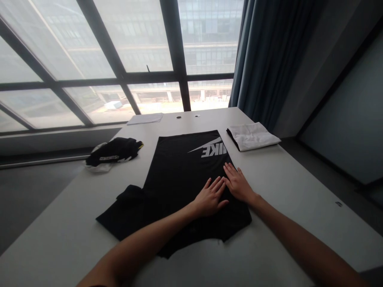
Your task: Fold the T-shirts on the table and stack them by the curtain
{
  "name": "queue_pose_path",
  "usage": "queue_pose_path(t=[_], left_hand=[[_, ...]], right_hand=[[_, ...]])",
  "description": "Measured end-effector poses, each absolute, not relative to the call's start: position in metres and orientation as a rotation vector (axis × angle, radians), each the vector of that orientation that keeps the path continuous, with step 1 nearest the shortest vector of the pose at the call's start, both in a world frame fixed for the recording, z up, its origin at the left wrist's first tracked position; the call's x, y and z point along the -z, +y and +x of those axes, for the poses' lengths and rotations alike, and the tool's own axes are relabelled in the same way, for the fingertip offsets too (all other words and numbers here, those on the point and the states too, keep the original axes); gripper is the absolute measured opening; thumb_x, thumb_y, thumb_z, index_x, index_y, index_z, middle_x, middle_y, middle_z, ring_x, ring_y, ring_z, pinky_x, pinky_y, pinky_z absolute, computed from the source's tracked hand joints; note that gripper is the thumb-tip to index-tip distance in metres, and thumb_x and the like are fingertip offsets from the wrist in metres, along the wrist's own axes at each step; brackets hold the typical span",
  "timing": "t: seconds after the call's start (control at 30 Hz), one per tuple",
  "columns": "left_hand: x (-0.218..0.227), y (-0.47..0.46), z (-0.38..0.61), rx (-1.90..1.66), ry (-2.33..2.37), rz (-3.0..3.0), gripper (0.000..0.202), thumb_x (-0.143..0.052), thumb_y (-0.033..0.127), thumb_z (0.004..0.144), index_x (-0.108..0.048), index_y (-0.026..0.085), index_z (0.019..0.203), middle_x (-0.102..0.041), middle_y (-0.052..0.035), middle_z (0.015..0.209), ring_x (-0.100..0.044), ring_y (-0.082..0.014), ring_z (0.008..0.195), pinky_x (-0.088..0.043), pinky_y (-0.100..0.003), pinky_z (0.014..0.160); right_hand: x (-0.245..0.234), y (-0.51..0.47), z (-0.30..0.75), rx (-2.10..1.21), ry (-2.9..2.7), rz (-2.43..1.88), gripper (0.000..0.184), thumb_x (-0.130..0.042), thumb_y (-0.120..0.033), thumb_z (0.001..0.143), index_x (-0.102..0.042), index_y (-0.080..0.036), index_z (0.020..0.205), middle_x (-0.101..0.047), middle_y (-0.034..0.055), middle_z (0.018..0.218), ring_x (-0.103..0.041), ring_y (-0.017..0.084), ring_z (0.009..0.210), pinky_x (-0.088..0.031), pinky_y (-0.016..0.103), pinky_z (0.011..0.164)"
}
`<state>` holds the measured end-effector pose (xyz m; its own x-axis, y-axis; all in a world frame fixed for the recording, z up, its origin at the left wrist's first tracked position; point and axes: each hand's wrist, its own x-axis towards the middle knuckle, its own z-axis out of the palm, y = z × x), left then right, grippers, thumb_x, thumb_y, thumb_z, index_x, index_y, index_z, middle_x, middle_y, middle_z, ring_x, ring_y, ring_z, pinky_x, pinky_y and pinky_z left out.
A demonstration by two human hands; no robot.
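Observation:
A black T-shirt (176, 171) with a large pale logo lies spread on the white table, its logo upside down to me and its neck end nearest me. One sleeve sticks out to the left, while the right side runs in a straight edge. My left hand (211, 197) rests flat on the shirt right of its middle, fingers stretched out. Just beyond it my right hand (237, 182) lies flat along the shirt's right edge, fingers extended. The fingertips of my left hand meet the right hand near its thumb. Neither hand grips the fabric.
On the left of the white table (299, 199) lies a bunched black garment (115, 151) on clear plastic. A folded white cloth (253, 136) with black beneath it lies at the back right. Papers (145, 118) lie at the far edge, before windows and a blue curtain (266, 59).

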<state>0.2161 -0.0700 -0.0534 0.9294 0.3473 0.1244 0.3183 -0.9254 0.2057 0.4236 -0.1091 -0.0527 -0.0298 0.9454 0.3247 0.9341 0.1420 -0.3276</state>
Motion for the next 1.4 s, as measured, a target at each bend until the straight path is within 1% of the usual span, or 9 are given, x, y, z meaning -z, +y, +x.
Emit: queue_pose_path(t=[0.17,0.3,0.4,0.53,0.77,1.03,1.2,1.33,1.4], left_hand=[[0.041,-0.069,0.215,-0.184,0.513,2.795,0.078,-0.041,0.060,0.100,-0.025,0.010,0.157,-0.021,-0.0199,0.164,-0.012,-0.0288,0.154,-0.014,-0.053,0.123],[0.014,-0.063,0.181,-0.255,0.592,2.706,0.058,-0.043,0.047,0.102,-0.037,0.020,0.153,-0.027,-0.0116,0.164,-0.018,-0.0267,0.153,-0.021,-0.054,0.123],[-0.005,-0.055,0.120,-0.467,0.884,2.656,0.046,-0.046,0.033,0.102,-0.047,0.025,0.147,-0.040,-0.0064,0.159,-0.031,-0.0241,0.149,-0.028,-0.048,0.122],[-0.011,-0.049,0.007,-0.611,1.566,2.504,0.040,-0.047,0.023,0.098,-0.056,0.021,0.137,-0.057,-0.0085,0.142,-0.052,-0.0229,0.132,-0.039,-0.038,0.115],[0.011,-0.073,-0.129,-0.164,2.491,1.905,0.050,-0.057,0.049,0.093,-0.059,0.012,0.125,-0.063,-0.0197,0.118,-0.060,-0.0336,0.112,-0.046,-0.041,0.095],[0.011,-0.064,-0.137,-0.644,2.151,1.630,0.009,-0.066,0.021,0.076,-0.057,0.018,0.077,-0.062,-0.0009,0.074,-0.060,-0.0190,0.074,-0.046,-0.028,0.068],[-0.016,-0.075,-0.097,-0.991,1.809,1.755,0.015,-0.061,0.021,0.081,-0.055,0.019,0.095,-0.063,-0.0014,0.091,-0.061,-0.0146,0.077,-0.049,-0.024,0.063],[-0.035,-0.080,-0.061,-0.906,1.195,1.892,0.042,-0.067,0.029,0.085,-0.055,0.023,0.125,-0.061,-0.0089,0.126,-0.067,-0.0162,0.090,-0.054,-0.025,0.068],[-0.036,-0.070,-0.053,-0.988,1.204,1.888,0.035,-0.059,0.027,0.092,-0.057,0.022,0.126,-0.063,-0.0100,0.125,-0.069,-0.0161,0.088,-0.056,-0.026,0.069]], right_hand=[[0.072,-0.111,0.420,-0.110,-2.058,-1.914,0.060,-0.030,-0.045,0.103,-0.033,-0.017,0.157,-0.029,0.0134,0.163,-0.023,0.029,0.152,-0.019,0.059,0.120],[0.075,-0.110,0.423,-0.069,-2.069,-1.929,0.061,-0.032,-0.046,0.103,-0.032,-0.021,0.158,-0.030,0.0131,0.162,-0.024,0.030,0.152,-0.020,0.063,0.119],[0.065,-0.109,0.422,0.022,-2.047,-1.889,0.060,-0.030,-0.046,0.103,-0.031,-0.021,0.158,-0.029,0.0131,0.163,-0.025,0.031,0.151,-0.019,0.067,0.117],[0.043,-0.103,0.413,0.141,-1.922,-1.743,0.055,-0.029,-0.043,0.104,-0.044,-0.016,0.149,-0.037,0.0146,0.160,-0.027,0.031,0.151,-0.023,0.066,0.117],[0.020,-0.079,0.347,-0.130,-2.048,-1.409,0.044,-0.042,-0.045,0.100,-0.068,-0.017,0.121,-0.053,0.0157,0.147,-0.039,0.032,0.144,-0.034,0.056,0.117],[0.006,-0.065,0.240,-0.671,-2.047,-1.199,0.034,-0.050,-0.039,0.096,-0.072,-0.018,0.112,-0.060,0.0130,0.138,-0.053,0.029,0.132,-0.039,0.047,0.115],[0.002,-0.064,0.192,-1.269,-1.772,-1.162,0.032,-0.052,-0.034,0.093,-0.070,-0.017,0.113,-0.071,0.0117,0.113,-0.068,0.026,0.105,-0.054,0.043,0.096],[0.002,-0.063,0.172,-1.689,-1.337,-1.223,0.042,-0.049,-0.040,0.096,-0.058,-0.017,0.131,-0.066,0.0136,0.119,-0.069,0.024,0.095,-0.063,0.040,0.075],[0.008,-0.064,0.169,-1.687,-1.258,-1.246,0.047,-0.053,-0.041,0.094,-0.054,-0.018,0.135,-0.065,0.0143,0.119,-0.067,0.024,0.097,-0.064,0.038,0.069]])
